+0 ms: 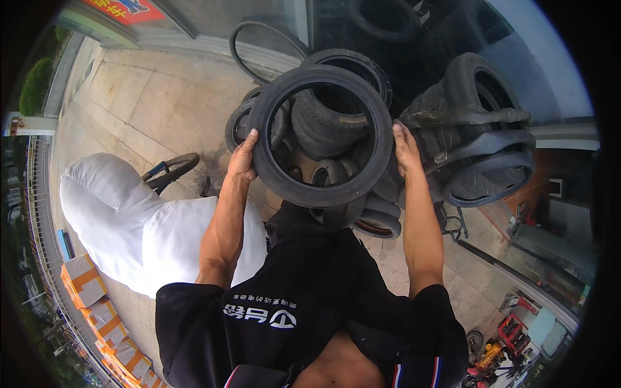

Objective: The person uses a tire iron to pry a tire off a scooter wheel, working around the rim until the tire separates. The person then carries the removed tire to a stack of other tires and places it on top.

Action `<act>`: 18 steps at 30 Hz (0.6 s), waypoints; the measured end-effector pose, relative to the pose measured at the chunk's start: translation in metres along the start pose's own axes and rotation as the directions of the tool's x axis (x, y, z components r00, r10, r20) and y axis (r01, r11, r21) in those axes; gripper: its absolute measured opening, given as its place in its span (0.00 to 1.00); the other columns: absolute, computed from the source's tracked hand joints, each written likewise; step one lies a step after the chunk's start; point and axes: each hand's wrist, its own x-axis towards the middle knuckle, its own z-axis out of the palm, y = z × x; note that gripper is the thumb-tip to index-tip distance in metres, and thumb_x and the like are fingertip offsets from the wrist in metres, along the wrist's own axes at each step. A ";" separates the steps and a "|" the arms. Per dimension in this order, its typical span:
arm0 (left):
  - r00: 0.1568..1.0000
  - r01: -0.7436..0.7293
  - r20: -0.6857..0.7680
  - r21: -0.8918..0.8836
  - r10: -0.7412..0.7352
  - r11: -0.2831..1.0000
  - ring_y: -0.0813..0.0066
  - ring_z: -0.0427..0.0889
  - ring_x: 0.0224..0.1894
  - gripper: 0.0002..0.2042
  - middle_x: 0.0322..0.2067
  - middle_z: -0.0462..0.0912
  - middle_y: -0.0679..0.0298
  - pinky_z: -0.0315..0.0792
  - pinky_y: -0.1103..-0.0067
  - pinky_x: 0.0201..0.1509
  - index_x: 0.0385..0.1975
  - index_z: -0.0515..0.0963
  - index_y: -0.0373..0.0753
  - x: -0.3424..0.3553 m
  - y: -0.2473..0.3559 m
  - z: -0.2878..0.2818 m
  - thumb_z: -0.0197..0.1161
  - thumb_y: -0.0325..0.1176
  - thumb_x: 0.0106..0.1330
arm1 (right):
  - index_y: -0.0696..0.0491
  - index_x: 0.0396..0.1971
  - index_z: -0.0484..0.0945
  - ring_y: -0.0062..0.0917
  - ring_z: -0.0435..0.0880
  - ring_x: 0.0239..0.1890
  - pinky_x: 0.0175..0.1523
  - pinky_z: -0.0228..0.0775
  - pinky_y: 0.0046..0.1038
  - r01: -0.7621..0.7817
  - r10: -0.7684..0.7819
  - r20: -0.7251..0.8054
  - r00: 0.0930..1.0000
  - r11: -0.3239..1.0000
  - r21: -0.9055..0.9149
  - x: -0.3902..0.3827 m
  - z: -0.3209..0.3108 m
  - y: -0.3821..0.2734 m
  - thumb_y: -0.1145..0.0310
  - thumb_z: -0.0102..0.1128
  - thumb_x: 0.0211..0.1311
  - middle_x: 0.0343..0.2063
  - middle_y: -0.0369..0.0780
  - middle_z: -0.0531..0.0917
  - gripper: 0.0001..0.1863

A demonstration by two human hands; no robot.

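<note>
A black tyre [323, 195] is held up in front of me, its open ring facing me. My left hand [243, 157] grips its left edge, with the thumb on the near side and the fingers mostly hidden. On the opposite edge, my right hand [406, 150] presses against the tread, its fingertips near the rim. Through the tyre's opening shows a stack of thicker tyres [326, 129] standing on the ground. Smaller tyres [377, 223] lie below and beside that stack.
At the right, more worn tyres [453, 116] are piled against a dark glass wall. A thin tyre [234, 48] leans behind the stack. To the left are a large white covered bundle [174, 226], a wheel [174, 171] and several cardboard boxes [87, 281]. Tools [514, 333] sit lower right.
</note>
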 end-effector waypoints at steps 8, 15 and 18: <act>0.998 0.054 -0.011 -0.185 -0.057 0.981 0.51 0.78 0.56 0.31 0.56 0.76 0.46 0.71 0.56 0.62 0.58 0.68 0.26 0.128 -0.017 0.052 0.70 0.41 0.62 | 0.57 0.59 0.72 0.25 0.79 0.47 0.52 0.70 0.26 -0.292 0.299 -0.044 0.953 0.949 0.117 -0.068 -0.002 0.107 0.51 0.55 0.70 0.49 0.41 0.81 0.27; 0.960 0.163 -0.259 0.190 -0.110 0.968 0.49 0.69 0.65 0.41 0.64 0.66 0.43 0.66 0.54 0.64 0.62 0.63 0.23 0.208 -0.060 0.121 0.71 0.49 0.59 | 0.59 0.51 0.76 0.22 0.80 0.36 0.44 0.73 0.26 -0.217 0.238 0.039 0.970 0.933 -0.288 -0.166 -0.009 0.183 0.56 0.55 0.71 0.38 0.39 0.82 0.21; 0.923 0.200 -0.341 0.820 0.178 0.536 0.60 0.83 0.39 0.33 0.43 0.82 0.51 0.77 0.67 0.42 0.51 0.74 0.24 0.215 -0.067 0.100 0.71 0.50 0.57 | 0.59 0.52 0.76 0.21 0.79 0.35 0.42 0.73 0.25 -0.225 0.224 -0.034 0.974 0.933 -0.282 -0.194 -0.036 0.202 0.56 0.55 0.70 0.37 0.38 0.82 0.21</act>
